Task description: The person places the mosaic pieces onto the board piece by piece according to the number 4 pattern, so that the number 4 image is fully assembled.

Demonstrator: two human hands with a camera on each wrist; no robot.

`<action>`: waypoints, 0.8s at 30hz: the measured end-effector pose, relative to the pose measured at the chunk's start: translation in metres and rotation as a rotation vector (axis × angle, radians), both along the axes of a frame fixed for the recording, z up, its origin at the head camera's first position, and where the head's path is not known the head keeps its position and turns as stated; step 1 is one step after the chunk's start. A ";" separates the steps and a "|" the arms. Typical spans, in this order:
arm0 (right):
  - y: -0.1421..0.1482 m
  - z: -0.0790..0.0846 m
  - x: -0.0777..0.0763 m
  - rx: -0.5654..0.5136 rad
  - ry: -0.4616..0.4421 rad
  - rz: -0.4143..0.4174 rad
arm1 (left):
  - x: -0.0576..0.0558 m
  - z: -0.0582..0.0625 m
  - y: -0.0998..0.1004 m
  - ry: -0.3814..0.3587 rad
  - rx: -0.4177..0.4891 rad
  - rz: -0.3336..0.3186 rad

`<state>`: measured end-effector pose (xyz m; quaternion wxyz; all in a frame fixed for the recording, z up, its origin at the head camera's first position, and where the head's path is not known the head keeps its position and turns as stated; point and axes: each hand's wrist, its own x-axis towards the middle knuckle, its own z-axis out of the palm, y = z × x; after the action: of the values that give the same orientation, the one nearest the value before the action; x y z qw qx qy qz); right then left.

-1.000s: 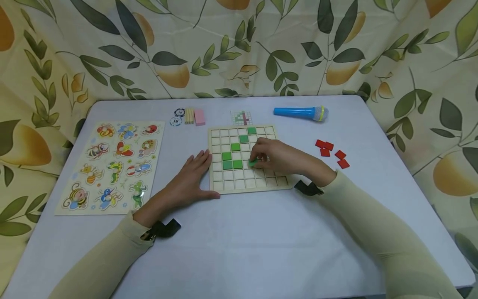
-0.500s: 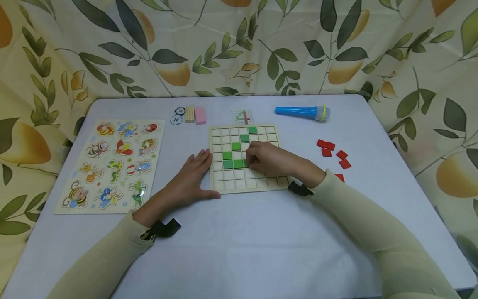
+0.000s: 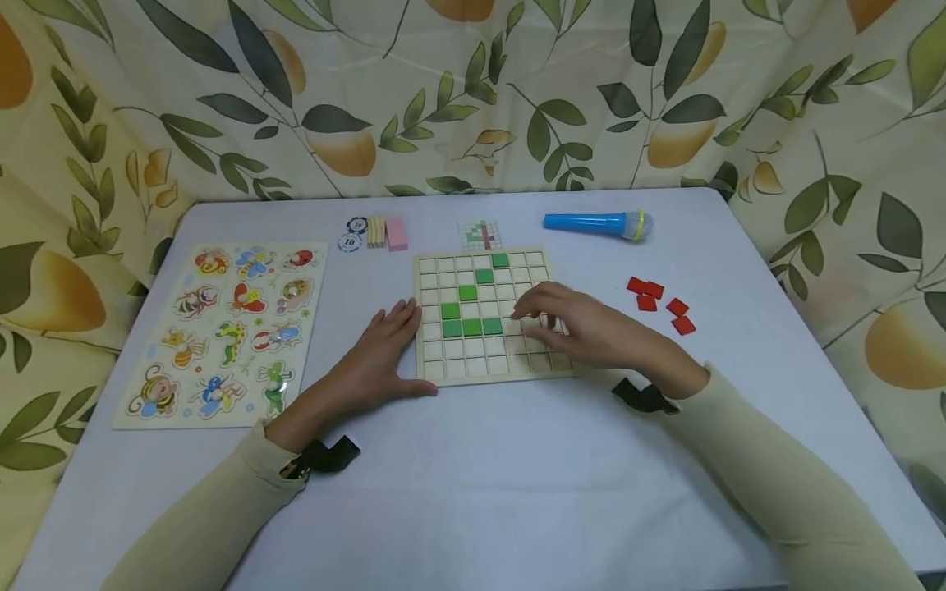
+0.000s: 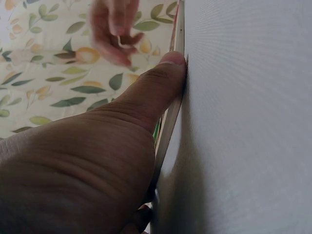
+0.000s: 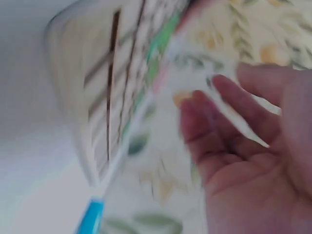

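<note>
A wooden grid board (image 3: 454, 368) lies flat on the table, with several green square tiles (image 3: 471, 327) in its cells. They form a slanting line from the top and a short row lower down. My left hand (image 3: 377, 357) rests at the board's left edge, fingers straight. In the left wrist view, the thumb (image 4: 151, 90) touches the board's near edge. Over the right part of the board is my right hand (image 3: 599, 332), its fingers loosely bent and apart. The right wrist view shows nothing between those fingers (image 5: 200, 122).
Loose red tiles (image 3: 646, 303) lie right of the board. Behind it are a small pattern card (image 3: 479, 235), a blue toy microphone (image 3: 591, 222), a pink block (image 3: 396, 233), striped sticks (image 3: 376, 231) and round chips (image 3: 350, 242). An insect puzzle board (image 3: 214, 328) lies at left.
The right hand has set a green tile at the right end of the lower row, let go and drawn back to the right. The left hand has stayed put.
</note>
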<state>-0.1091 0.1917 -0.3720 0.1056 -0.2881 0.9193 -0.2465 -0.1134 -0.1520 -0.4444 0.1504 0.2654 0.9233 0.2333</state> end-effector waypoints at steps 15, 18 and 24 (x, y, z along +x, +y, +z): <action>0.168 0.009 0.041 -0.779 0.316 -0.639 | 0.000 0.003 0.001 -0.027 -0.021 0.010; 0.182 0.000 0.045 -0.716 0.269 -0.783 | 0.000 0.003 0.001 -0.034 -0.017 0.014; 0.195 -0.020 0.047 -0.613 0.209 -0.855 | 0.001 0.002 0.004 -0.037 -0.019 0.015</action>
<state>-0.0624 0.3863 -0.3921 -0.1851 0.0714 0.8460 -0.4949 -0.1123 -0.1484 -0.4427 0.1685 0.2527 0.9245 0.2303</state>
